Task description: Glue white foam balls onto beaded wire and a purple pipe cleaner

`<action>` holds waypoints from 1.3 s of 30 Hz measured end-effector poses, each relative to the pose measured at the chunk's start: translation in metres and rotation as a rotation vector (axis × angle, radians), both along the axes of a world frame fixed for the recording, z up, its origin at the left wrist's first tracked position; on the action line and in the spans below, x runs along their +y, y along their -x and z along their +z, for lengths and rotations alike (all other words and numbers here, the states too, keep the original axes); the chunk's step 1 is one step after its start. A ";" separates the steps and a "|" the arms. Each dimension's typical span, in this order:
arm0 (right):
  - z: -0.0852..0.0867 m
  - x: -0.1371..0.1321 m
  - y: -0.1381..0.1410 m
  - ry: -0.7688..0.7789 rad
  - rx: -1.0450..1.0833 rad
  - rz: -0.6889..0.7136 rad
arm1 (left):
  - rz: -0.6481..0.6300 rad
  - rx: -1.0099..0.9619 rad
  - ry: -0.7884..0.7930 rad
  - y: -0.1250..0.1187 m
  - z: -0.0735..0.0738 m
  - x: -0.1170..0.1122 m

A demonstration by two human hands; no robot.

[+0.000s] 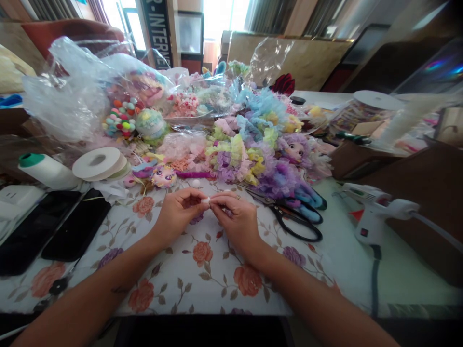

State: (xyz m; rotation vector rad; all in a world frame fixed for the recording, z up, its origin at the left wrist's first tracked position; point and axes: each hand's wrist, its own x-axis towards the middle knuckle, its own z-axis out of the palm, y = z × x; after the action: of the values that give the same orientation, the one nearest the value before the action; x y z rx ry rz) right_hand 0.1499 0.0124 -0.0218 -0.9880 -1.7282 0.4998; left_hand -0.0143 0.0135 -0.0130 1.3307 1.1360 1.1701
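Over the flowered cloth point(202, 289), the left hand point(181, 209) and right hand point(239, 217) meet, fingertips pinching a small white piece point(207, 199) between them. Fingers hide most of it, blurring its shape; behind, the banner's point(157, 33) lettering is cut off.

Single head-worn camera looks forward and down over the near edge of the worktop point(220, 301). Left hand point(181, 212) and right hand point(238, 219): close range. Coverage passes the far edge to the window point(226, 19).
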 end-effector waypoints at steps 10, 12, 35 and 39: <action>0.003 -0.002 0.004 0.113 0.209 0.041 | -0.024 -0.169 0.008 0.001 0.004 0.002; 0.003 -0.002 0.004 0.139 0.244 0.065 | -0.031 -0.190 0.012 0.001 0.003 0.002; 0.008 -0.001 0.001 0.041 0.102 0.005 | 0.001 0.034 -0.136 0.002 0.009 -0.002; 0.006 0.000 0.000 0.013 0.077 0.001 | 0.012 0.145 -0.229 0.004 0.006 -0.001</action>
State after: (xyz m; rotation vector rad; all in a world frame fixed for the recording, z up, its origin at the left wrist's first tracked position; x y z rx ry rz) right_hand 0.1494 0.0123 -0.0158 -0.9655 -1.6589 0.5431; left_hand -0.0182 0.0125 -0.0071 1.6065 1.1393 1.2579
